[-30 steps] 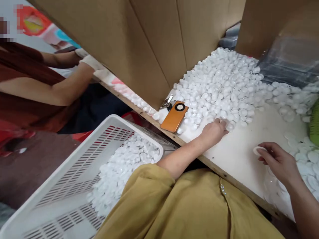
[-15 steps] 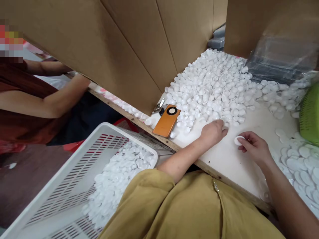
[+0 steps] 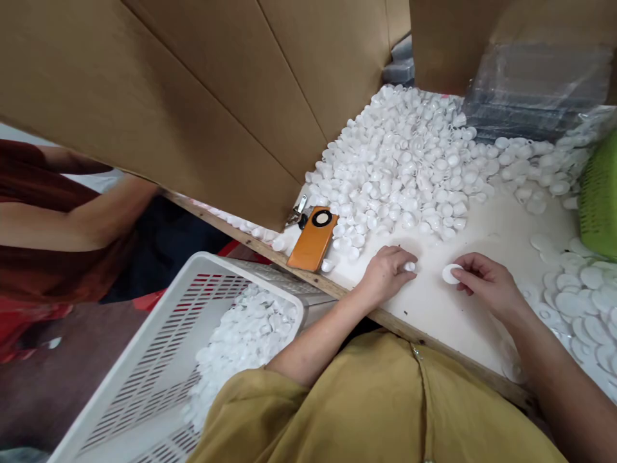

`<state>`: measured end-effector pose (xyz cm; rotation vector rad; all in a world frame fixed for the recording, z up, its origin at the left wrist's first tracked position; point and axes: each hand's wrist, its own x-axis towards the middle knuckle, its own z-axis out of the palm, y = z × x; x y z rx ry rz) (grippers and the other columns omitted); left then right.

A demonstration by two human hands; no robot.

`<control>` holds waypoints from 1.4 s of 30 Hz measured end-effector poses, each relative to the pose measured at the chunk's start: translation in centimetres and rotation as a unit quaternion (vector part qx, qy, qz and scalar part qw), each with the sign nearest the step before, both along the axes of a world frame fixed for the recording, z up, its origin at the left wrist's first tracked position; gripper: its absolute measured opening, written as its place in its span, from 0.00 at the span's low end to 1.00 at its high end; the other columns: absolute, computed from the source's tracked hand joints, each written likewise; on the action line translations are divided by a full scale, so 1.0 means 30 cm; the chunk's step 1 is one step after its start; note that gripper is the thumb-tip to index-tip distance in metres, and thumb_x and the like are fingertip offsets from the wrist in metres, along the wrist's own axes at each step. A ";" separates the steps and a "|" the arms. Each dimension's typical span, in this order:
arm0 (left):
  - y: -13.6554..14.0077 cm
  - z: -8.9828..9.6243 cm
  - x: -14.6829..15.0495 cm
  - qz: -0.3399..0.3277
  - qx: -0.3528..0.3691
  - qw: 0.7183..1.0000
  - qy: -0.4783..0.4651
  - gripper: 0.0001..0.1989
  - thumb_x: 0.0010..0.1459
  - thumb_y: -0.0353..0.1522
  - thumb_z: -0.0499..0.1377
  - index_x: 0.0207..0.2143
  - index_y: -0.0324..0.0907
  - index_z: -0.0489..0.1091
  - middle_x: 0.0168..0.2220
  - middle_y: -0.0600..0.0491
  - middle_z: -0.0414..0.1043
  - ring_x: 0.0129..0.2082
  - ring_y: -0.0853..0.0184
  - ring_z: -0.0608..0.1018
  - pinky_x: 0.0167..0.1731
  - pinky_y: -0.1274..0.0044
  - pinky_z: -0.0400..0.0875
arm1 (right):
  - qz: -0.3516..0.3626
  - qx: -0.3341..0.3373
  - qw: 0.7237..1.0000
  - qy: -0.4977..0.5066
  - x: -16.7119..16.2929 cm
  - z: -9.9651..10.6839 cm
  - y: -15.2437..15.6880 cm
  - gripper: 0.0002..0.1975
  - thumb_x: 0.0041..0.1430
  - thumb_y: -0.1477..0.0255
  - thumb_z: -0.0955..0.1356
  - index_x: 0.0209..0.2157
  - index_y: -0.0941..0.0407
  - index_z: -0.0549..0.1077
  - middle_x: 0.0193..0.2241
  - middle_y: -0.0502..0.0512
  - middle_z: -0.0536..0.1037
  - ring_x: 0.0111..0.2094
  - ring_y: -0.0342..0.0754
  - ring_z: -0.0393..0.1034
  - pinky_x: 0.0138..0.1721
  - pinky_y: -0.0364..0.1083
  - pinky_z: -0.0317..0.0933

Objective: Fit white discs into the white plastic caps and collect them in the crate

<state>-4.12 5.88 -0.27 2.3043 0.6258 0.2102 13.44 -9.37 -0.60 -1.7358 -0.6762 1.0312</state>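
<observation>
My left hand (image 3: 387, 275) is closed on a small white plastic cup (image 3: 409, 266), pinched between thumb and fingertips over the tabletop. Facing it, my right hand (image 3: 486, 283) grips a flat round white disc (image 3: 451, 274) by its edge. A gap separates the two pieces. Beyond my hands spreads a large heap of small white cups (image 3: 400, 161), several showing little handles. Flat white discs (image 3: 578, 302) lie in overlapping layers to the right of my right hand.
An orange phone (image 3: 313, 239) and metal keys or clippers (image 3: 297, 211) lie near the wooden table edge (image 3: 405, 329). A white slotted basket (image 3: 144, 347) with white pieces stands below left. Cardboard panels (image 3: 202, 116) rise behind; a green basket (image 3: 600, 199) sits right. A co-worker's arm (image 3: 96, 215) shows left.
My left hand has drawn back from the heap's edge toward me, now with a cup in its fingertips. My right hand still holds the disc, slightly further left. The view has shifted.
</observation>
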 end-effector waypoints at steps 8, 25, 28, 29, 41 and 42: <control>-0.039 -0.038 0.078 -0.077 -0.026 0.997 -0.016 0.10 0.52 0.31 0.64 0.39 0.42 0.73 0.40 0.50 0.71 0.42 0.65 0.73 0.44 0.76 0.67 | 0.002 0.006 0.999 0.039 -0.035 0.025 0.023 0.16 0.49 0.58 0.73 0.32 0.56 0.73 0.21 0.49 0.74 0.22 0.43 0.67 0.24 0.43 0.63; -0.002 0.007 0.069 -0.144 -0.053 0.988 0.036 0.13 0.51 0.36 0.64 0.39 0.41 0.72 0.35 0.52 0.72 0.37 0.66 0.74 0.35 0.79 0.67 | 0.072 -0.128 0.989 -0.010 -0.052 0.026 0.097 0.14 0.46 0.62 0.73 0.26 0.55 0.68 0.17 0.47 0.72 0.19 0.44 0.70 0.18 0.40 0.61; 0.028 0.027 0.077 -0.143 -0.129 0.979 0.064 0.23 0.49 0.41 0.65 0.45 0.40 0.69 0.35 0.54 0.74 0.35 0.67 0.75 0.32 0.79 0.66 | 0.081 -0.141 0.987 -0.014 -0.045 0.030 0.101 0.14 0.46 0.62 0.73 0.27 0.55 0.68 0.16 0.46 0.70 0.18 0.44 0.69 0.16 0.40 0.59; 0.036 0.032 0.085 -0.135 -0.135 0.978 0.084 0.24 0.49 0.43 0.65 0.45 0.40 0.68 0.34 0.54 0.74 0.33 0.67 0.75 0.31 0.78 0.65 | 0.084 -0.145 0.986 -0.012 -0.042 0.032 0.103 0.14 0.46 0.62 0.73 0.27 0.55 0.67 0.15 0.45 0.69 0.17 0.44 0.68 0.15 0.40 0.58; 0.053 0.046 0.161 -0.200 -0.026 0.959 0.198 0.22 0.49 0.46 0.63 0.42 0.42 0.66 0.34 0.52 0.73 0.35 0.60 0.76 0.29 0.76 0.64 | 0.134 -0.181 0.974 -0.016 -0.015 0.018 0.117 0.14 0.45 0.62 0.72 0.27 0.55 0.66 0.15 0.46 0.71 0.14 0.42 0.65 0.15 0.40 0.54; 0.043 0.042 0.147 -0.186 -0.025 0.963 0.192 0.23 0.49 0.47 0.63 0.42 0.42 0.66 0.34 0.52 0.73 0.35 0.60 0.76 0.29 0.76 0.65 | 0.132 -0.177 0.975 -0.019 -0.016 0.016 0.112 0.15 0.46 0.61 0.72 0.27 0.55 0.66 0.15 0.46 0.70 0.14 0.42 0.64 0.15 0.40 0.53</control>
